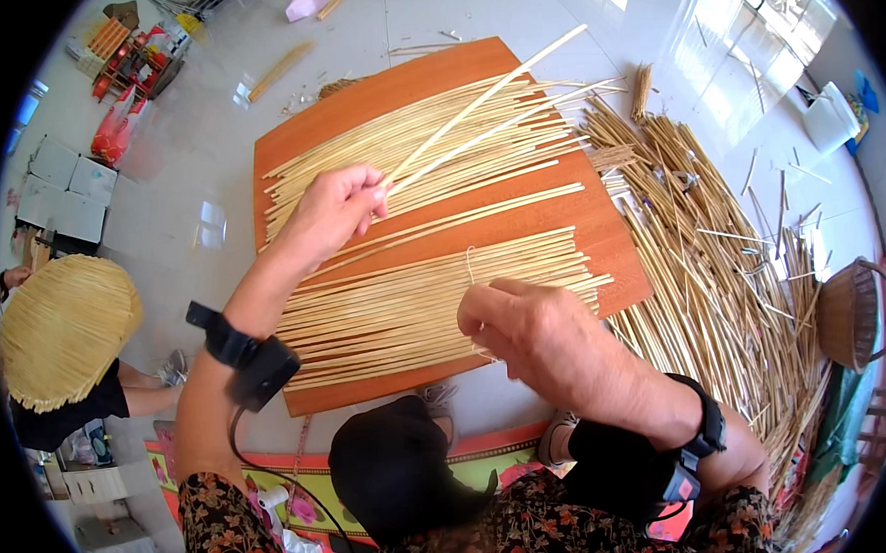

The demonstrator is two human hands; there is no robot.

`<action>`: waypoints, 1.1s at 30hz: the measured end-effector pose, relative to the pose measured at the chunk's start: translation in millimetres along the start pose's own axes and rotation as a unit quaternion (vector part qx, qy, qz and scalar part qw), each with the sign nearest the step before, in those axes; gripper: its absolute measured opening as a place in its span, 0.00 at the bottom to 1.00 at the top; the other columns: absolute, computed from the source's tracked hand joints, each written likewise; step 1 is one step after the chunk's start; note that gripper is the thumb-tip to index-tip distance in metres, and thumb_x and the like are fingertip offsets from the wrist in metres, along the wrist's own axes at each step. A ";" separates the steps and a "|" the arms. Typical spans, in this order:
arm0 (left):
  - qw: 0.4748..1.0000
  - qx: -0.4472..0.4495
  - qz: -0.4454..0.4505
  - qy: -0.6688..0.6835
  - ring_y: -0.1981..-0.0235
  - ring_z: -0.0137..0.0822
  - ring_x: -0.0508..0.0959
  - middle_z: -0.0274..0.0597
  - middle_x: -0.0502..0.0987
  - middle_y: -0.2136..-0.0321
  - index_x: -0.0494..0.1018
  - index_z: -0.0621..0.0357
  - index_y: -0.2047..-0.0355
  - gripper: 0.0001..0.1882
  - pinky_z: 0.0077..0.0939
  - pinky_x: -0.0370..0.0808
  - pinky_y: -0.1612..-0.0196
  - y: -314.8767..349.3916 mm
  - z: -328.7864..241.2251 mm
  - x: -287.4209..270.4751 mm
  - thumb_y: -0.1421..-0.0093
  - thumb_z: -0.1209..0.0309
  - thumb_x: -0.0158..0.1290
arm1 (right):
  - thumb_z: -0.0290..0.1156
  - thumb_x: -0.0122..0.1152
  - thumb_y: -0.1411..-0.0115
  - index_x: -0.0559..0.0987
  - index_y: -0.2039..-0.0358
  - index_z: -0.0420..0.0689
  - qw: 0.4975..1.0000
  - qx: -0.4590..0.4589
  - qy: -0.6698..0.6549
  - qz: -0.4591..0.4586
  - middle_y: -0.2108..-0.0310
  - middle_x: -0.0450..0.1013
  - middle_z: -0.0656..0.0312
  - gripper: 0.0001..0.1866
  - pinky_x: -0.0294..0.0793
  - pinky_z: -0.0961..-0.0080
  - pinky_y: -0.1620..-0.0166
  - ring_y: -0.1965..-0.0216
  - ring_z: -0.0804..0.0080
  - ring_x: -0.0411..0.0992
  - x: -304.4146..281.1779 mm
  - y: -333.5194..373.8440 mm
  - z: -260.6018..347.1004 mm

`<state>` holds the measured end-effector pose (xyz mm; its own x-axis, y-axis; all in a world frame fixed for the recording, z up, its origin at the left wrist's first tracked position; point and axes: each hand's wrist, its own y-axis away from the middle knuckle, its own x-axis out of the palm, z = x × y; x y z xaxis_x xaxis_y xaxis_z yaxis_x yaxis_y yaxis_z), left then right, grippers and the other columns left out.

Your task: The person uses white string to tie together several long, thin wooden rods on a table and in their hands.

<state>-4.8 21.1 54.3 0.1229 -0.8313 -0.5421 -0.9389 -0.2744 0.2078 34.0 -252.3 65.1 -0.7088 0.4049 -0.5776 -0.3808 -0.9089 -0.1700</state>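
Two pale straw stalks [470,115] stick out from my left hand [334,210], pinched between thumb and fingers and slanting up to the right. Beneath them, a layer of similar loose stalks [357,164] covers the far part of the brown board [611,238]. On its near part lies a row of stalks [375,315] set side by side. My right hand [546,336] is over this row's right part, its fingers curled in a pinch. A thin pale thread [470,263] shows just above and below those fingers; the fingertips are partly hidden.
A big heap of straw stalks [691,223] spreads over the floor at right, near a brown basket [846,315] and a white bucket [831,121]. At far left another person holds a round woven straw piece [70,331]. A patterned mat [512,438] lies by my feet.
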 end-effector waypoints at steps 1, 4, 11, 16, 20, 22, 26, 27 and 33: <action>0.997 -0.013 0.033 0.063 0.81 0.14 0.63 0.29 0.71 0.76 0.70 0.58 0.69 0.07 0.09 0.59 0.80 15.1 -5.5 0.6 0.35 0.70 0.45 | 0.25 0.55 0.44 0.74 0.66 0.39 1.000 0.003 -0.002 -0.010 0.74 0.71 0.52 0.06 0.73 0.65 0.70 0.73 0.56 0.74 2.3 3.3 -5.9; 0.982 -0.040 0.079 0.164 0.82 0.15 0.63 0.29 0.71 0.77 0.69 0.57 0.68 0.07 0.10 0.59 0.80 56.2 -4.3 9.0 0.35 0.69 0.46 | 0.30 0.56 0.40 0.77 0.63 0.38 0.955 0.217 -0.200 0.012 0.72 0.73 0.58 0.09 0.75 0.74 0.67 0.72 0.69 0.74 -0.9 -2.3 -16.4; 0.967 -0.080 0.101 0.222 0.81 0.16 0.66 0.31 0.74 0.75 0.70 0.58 0.67 0.06 0.09 0.62 0.79 139.7 -4.5 13.0 0.35 0.70 0.47 | 0.37 0.56 0.36 0.75 0.56 0.34 0.819 0.171 -0.517 -0.179 0.65 0.74 0.60 0.18 0.78 0.79 0.61 0.68 0.78 0.74 -5.6 -6.0 -28.1; 0.967 -0.102 0.104 0.207 0.80 0.17 0.69 0.33 0.76 0.75 0.71 0.59 0.69 0.07 0.10 0.66 0.77 166.8 -8.5 13.5 0.35 0.70 0.46 | 0.36 0.58 0.37 0.77 0.63 0.35 0.817 0.178 -0.532 -0.138 0.71 0.75 0.60 0.14 0.78 0.79 0.65 0.72 0.76 0.74 2.3 -4.2 -21.6; 0.967 -0.109 0.103 0.205 0.82 0.22 0.73 0.42 0.78 0.74 0.73 0.68 0.58 0.12 0.13 0.69 0.79 174.1 -1.3 11.7 0.35 0.73 0.45 | 0.37 0.59 0.38 0.78 0.65 0.36 0.817 0.180 -0.538 -0.102 0.74 0.75 0.60 0.14 0.77 0.80 0.66 0.73 0.77 0.74 6.4 -3.5 -21.1; 0.967 -0.110 0.103 0.204 0.83 0.22 0.73 0.43 0.78 0.75 0.73 0.70 0.56 0.13 0.13 0.70 0.79 176.7 -2.0 11.0 0.36 0.73 0.45 | 0.37 0.59 0.38 0.78 0.65 0.36 0.819 0.180 -0.537 -0.090 0.74 0.75 0.60 0.15 0.77 0.80 0.66 0.74 0.77 0.74 6.6 -4.2 -18.8; 0.966 -0.112 0.107 0.206 0.83 0.22 0.73 0.42 0.78 0.77 0.72 0.71 0.55 0.14 0.13 0.71 0.78 176.5 2.2 9.9 0.36 0.72 0.46 | 0.37 0.58 0.38 0.79 0.63 0.36 0.827 0.184 -0.527 -0.075 0.73 0.75 0.60 0.15 0.77 0.80 0.66 0.74 0.77 0.73 9.4 -4.0 -16.3; 0.966 -0.113 0.107 0.206 0.83 0.22 0.73 0.42 0.78 0.77 0.72 0.72 0.55 0.14 0.12 0.71 0.78 175.8 2.2 10.5 0.36 0.72 0.47 | 0.37 0.58 0.37 0.79 0.62 0.36 0.829 0.187 -0.522 -0.071 0.73 0.75 0.61 0.15 0.77 0.80 0.66 0.74 0.77 0.73 10.6 -3.6 -16.2; 0.960 -0.116 0.128 0.221 0.82 0.18 0.71 0.36 0.77 0.76 0.72 0.71 0.54 0.15 0.11 0.69 0.78 172.3 4.8 10.9 0.35 0.71 0.46 | 0.36 0.56 0.36 0.78 0.59 0.35 0.831 0.183 -0.523 -0.046 0.71 0.75 0.63 0.15 0.78 0.80 0.64 0.71 0.79 0.74 11.3 -3.6 -14.3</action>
<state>-166.8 -33.0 80.3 0.0702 -0.9957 -0.0613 -0.8656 -0.0913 0.4924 35.8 -245.9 47.8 -0.7222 0.5097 0.4675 -0.4814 -0.8558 0.1893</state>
